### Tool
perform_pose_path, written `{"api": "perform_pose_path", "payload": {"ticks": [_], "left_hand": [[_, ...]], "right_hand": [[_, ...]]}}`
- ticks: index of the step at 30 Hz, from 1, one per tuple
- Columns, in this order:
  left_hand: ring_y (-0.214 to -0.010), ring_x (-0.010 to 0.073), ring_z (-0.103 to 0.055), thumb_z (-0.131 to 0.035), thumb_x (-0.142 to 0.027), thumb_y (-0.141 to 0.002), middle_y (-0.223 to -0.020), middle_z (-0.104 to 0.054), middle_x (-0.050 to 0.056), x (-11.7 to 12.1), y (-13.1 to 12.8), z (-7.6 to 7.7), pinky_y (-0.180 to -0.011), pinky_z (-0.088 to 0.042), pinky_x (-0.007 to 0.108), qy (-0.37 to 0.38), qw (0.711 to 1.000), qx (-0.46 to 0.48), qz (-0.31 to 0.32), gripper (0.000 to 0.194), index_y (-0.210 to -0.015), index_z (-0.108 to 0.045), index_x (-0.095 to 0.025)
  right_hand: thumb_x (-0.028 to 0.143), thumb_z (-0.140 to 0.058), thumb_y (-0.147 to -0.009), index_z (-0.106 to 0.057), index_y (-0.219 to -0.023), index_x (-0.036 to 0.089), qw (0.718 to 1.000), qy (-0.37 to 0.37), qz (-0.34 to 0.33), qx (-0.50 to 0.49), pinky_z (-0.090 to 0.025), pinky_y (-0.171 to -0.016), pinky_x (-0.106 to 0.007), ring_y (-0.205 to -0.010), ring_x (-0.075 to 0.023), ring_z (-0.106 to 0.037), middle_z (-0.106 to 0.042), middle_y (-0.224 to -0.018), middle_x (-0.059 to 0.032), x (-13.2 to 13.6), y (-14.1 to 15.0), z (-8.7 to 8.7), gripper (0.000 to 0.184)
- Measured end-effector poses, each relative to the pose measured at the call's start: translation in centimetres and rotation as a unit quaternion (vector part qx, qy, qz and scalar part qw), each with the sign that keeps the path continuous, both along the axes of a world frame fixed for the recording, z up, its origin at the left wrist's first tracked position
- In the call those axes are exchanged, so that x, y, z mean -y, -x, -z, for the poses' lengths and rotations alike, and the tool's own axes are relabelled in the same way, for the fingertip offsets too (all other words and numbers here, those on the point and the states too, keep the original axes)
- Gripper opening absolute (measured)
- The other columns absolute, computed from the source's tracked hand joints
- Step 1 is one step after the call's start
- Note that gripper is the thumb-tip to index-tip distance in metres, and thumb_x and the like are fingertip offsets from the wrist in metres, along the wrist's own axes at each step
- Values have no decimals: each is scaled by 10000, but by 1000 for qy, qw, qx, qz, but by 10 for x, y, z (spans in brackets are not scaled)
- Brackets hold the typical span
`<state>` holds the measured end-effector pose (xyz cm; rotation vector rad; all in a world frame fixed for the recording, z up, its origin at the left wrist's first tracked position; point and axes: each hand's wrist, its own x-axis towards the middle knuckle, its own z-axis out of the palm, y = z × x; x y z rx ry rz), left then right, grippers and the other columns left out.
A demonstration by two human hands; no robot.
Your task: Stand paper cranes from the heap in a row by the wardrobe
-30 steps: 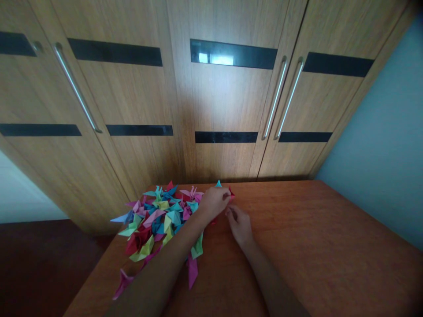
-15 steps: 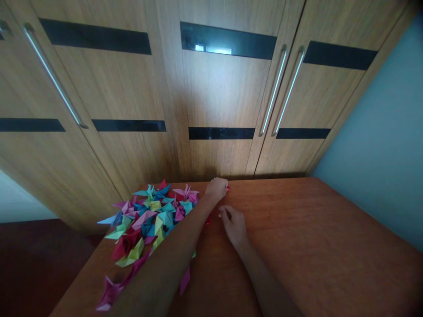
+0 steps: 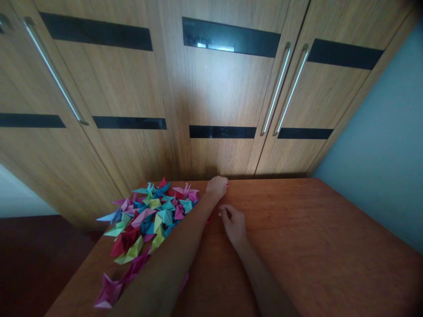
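Note:
My left hand [image 3: 217, 186] reaches to the far edge of the table, fingers closed. A small red bit of folded paper [image 3: 227, 185] peeks out at its right side; most of that piece is hidden by the hand. Closer to me, my right hand [image 3: 234, 223] rests low over the wood with its thumb and fingers curled together. Whatever it may hold cannot be made out. Left of both hands lies a pile of folded paper cranes [image 3: 165, 217] in pink, red, blue, green and yellow. My left forearm covers part of the pile.
The reddish-brown wooden table [image 3: 297, 229] stands against a wooden wardrobe [image 3: 221, 88] with metal handles and dark strips. A pink paper crane [image 3: 109, 291] lies near the table's left edge. A pale blue wall [image 3: 380, 154] borders the right side.
My left hand has shifted very slightly, and less of the red paper shows beside it. My right hand keeps its place. The view has tilted a little.

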<state>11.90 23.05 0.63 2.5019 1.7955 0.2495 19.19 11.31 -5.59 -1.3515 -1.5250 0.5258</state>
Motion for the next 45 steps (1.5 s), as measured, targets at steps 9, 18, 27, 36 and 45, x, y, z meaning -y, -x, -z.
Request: {"api": "perform_pose_path", "payload": {"ticks": [9, 18, 27, 36, 45], "left_hand": [[-935, 214, -635, -462, -284, -880, -979, -685, 108, 1, 7, -2, -817, -481, 298, -28, 999, 15, 6, 246, -965, -681, -208], [-965, 213, -619, -493, -266, -842, -1009, -678, 88, -12, 43, -12, -839, -463, 291, -23, 999, 18, -21, 229, -976, -674, -225], [-964, 209, -629, -547, -272, -805, -996, -683, 85, -7, 40, -1, -833, -474, 286, 17, 1000, -3, -15, 201, -947, -686, -243], [-978, 206, -626, -518, -247, -825, -1008, -683, 95, -7, 40, -3, -845, -470, 290, 15, 1000, -9, -16, 207, -941, -690, -234], [-951, 201, -633, -538, -271, -823, -990, -686, 84, -1, 35, -6, -827, -474, 276, 4, 1000, -3, -18, 204, -961, -684, -234]], "right_hand": [[286, -411, -854, -655, -832, 202, 1000, -1, -3, -5, -445, -675, -251, -693, -161, -605, -660, -729, -17, 1, 1, -1, 259], [273, -410, -859, -652, -827, 207, 1000, -6, -5, 2, -449, -672, -247, -691, -157, -606, -663, -734, -16, 2, 1, -3, 253], [279, -421, -848, -658, -842, 208, 1000, -1, -1, -1, -466, -678, -258, -714, -167, -620, -678, -765, -25, 2, 1, -3, 248], [286, -412, -854, -658, -825, 212, 1000, 1, -5, 3, -464, -670, -254, -703, -163, -617, -676, -763, -24, 2, 2, -3, 259], [244, -419, -831, -656, -823, 216, 1000, 2, -4, 6, -460, -664, -250, -685, -160, -611, -665, -727, -13, 1, 1, -2, 239]]}}
